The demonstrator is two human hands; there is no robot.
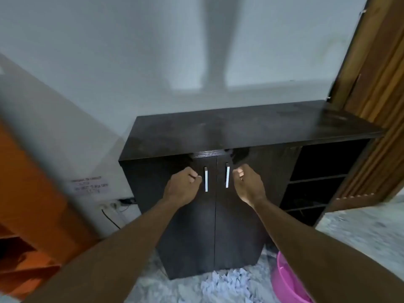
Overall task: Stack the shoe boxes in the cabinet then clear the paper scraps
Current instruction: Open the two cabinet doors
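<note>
A dark brown cabinet [251, 127] stands against the wall with its two front doors shut. Each door carries a vertical silver handle, the left handle [206, 179] and the right handle [227, 175]. My left hand [183, 186] hovers just left of the left handle with fingers curled, holding nothing. My right hand [247, 184] hovers just right of the right handle, fingers loosely curled, also holding nothing. Crumpled white paper scraps [225, 283] lie on the floor at the cabinet's foot. No shoe boxes are in view.
Open dark shelves [317, 184] form the cabinet's right section. A pink plastic tub [286, 283] sits on the speckled floor at the lower right. A wooden door [376, 106] stands to the right. An orange shelf unit [26, 204] and a wall socket [109, 206] are on the left.
</note>
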